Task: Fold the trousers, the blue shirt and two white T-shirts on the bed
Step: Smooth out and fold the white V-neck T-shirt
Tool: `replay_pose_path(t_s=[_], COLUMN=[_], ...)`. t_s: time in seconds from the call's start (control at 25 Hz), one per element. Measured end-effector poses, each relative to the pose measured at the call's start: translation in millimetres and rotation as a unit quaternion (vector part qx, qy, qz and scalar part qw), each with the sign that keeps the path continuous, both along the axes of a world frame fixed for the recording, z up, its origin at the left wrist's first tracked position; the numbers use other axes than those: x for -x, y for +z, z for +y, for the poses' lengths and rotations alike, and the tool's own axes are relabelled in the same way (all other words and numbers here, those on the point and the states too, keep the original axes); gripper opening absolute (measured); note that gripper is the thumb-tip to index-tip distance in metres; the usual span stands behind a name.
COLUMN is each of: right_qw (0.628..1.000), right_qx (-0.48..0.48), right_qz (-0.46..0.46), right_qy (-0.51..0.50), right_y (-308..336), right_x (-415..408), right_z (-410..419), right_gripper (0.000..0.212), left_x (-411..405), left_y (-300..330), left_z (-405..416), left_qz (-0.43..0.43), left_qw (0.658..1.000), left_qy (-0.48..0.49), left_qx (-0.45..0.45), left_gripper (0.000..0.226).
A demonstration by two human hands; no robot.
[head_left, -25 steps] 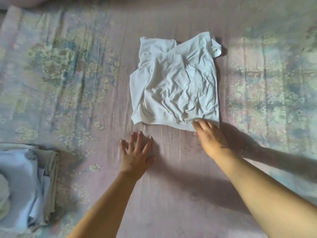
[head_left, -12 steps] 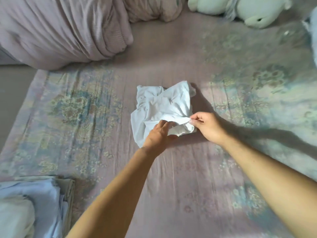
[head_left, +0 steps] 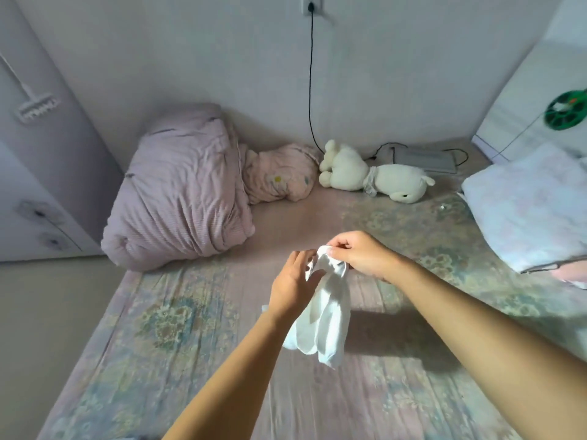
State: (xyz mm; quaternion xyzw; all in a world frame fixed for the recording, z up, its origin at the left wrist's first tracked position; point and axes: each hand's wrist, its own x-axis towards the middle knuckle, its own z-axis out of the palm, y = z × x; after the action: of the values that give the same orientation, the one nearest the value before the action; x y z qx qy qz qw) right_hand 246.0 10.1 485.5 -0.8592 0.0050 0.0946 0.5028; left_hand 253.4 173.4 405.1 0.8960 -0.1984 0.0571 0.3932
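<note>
White T-shirt (head_left: 324, 315), one, now lifted off the bed (head_left: 190, 312); pinched at top by right hand (head_left: 359, 254), gripped by left hand (head_left: 293, 285).

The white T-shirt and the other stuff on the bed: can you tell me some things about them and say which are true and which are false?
1. The white T-shirt lies flat on the bed. False: it hangs in the air, bunched up.
2. The right hand pinches its top. True.
3. The left hand rests on the bed. False: it is up at the T-shirt.
4. A plush toy lies near the wall. True.
5. The pink duvet is spread out flat. False: it is bundled up.
</note>
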Motion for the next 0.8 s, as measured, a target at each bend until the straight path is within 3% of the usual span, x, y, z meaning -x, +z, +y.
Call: replay_pose_path(t_s=[0.12, 0.24, 0.36, 0.48, 0.52, 0.68, 0.8], right_qw=[1.0, 0.995, 0.988, 0.977, 0.971, 0.939, 0.925], right_qx=[0.009, 0.093, 0.13, 0.162, 0.181, 0.282, 0.343], right_qz=[-0.027, -0.046, -0.072, -0.114, -0.132, -0.177, -0.153], right_qy=[0.006, 0.011, 0.048, 0.073, 0.078, 0.088, 0.062], right_y=[35, 33, 43, 62, 64, 70, 78], right_x=[28, 57, 76, 82, 81, 79, 77], right_z=[-15, -40, -84, -117, -123, -151, -167], right_gripper=[0.014, 0.023, 0.03, 0.031, 0.032, 0.032, 0.034], left_x=[17, 38, 48, 54, 57, 72, 75], left_y=[24, 36, 77, 124, 139, 203, 246], left_z=[-26, -40, -51, -58, -61, -83, -87], left_qz=[0.052, 0.056, 0.003, -0.065, -0.065, -0.1, -0.114], left_qw=[0.997, 0.993, 0.979, 0.961, 0.96, 0.978, 0.976], left_qy=[0.025, 0.101, 0.149, 0.136, 0.131, 0.125, 0.147], left_qx=[-0.044, -0.038, -0.14, -0.232, -0.237, -0.132, -0.114], left_gripper=[0.027, 0.022, 0.02, 0.01, 0.009, 0.046, 0.038])
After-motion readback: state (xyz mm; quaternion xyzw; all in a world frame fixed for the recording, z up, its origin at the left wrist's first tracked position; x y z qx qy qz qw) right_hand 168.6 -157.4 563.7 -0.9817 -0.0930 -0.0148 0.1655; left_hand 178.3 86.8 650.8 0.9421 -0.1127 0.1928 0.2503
